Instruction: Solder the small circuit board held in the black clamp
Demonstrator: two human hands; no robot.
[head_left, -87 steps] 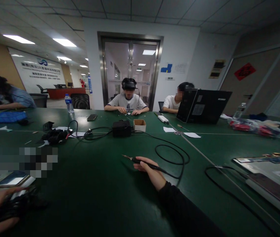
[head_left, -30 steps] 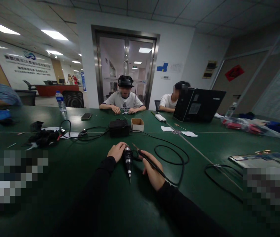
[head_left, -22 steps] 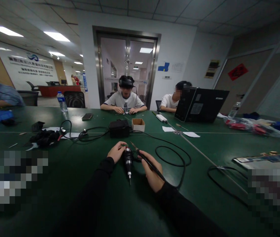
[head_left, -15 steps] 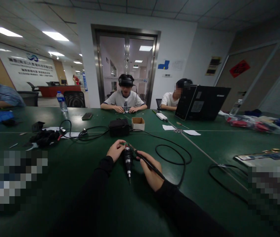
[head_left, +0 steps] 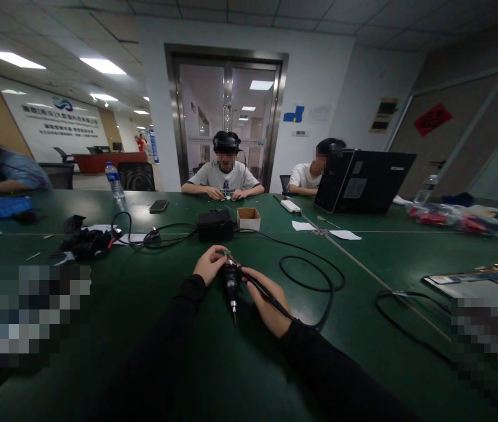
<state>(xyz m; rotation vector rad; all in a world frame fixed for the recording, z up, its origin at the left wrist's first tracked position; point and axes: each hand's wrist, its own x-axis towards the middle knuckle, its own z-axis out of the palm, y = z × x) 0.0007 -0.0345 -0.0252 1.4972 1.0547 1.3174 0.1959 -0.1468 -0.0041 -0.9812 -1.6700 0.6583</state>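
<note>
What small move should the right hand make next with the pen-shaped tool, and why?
Probably ease the tip a touch lower onto the far end of the dark cylinder. The right hand holds the corded pen tool with its tip right at that end, where the left hand pinches it steady; contact is unclear.

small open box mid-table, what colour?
Tan cardboard brown. It shows best in the head view, where the box sits just right of the black unit.

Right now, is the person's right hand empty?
No, the right hand grips a thin corded tool, its tip at the black cylinder that the left hand steadies.
</note>
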